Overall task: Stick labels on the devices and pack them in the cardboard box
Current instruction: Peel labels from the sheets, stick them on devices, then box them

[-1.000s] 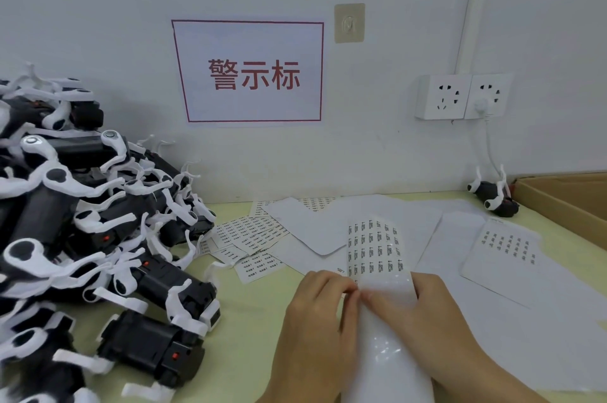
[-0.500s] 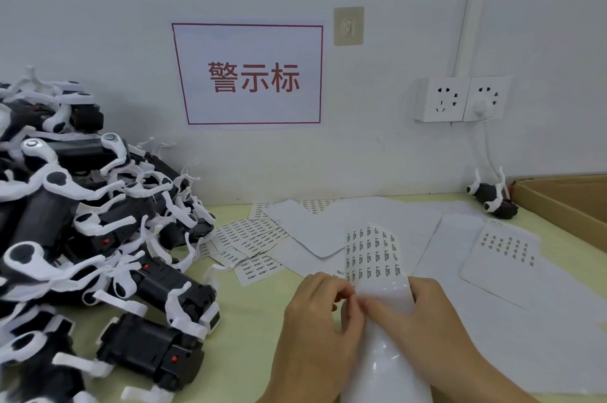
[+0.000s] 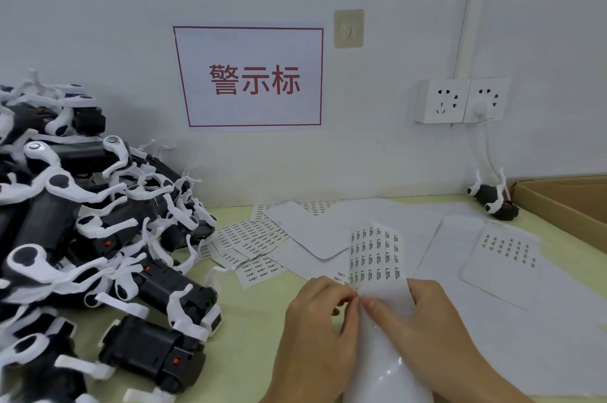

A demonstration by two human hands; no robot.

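Observation:
A curled sheet of small printed labels stands up in front of me, its glossy backing running down between my wrists. My left hand pinches the sheet's left edge with thumb and fingertips. My right hand holds the sheet from the right, its thumb pressing beside the left fingertips. A large pile of black devices with white clips fills the left of the table. One single device lies at the back right beside the open cardboard box.
Loose label sheets and blank backing papers are spread over the yellow-green table. Another part-used label sheet lies right. On the wall hang a sign with red characters and two sockets with a plugged white cable.
The hands have stayed together at the sheet's lower left edge; the fingertips shifted slightly as they work at it. The sheet's top edge has tipped a little.

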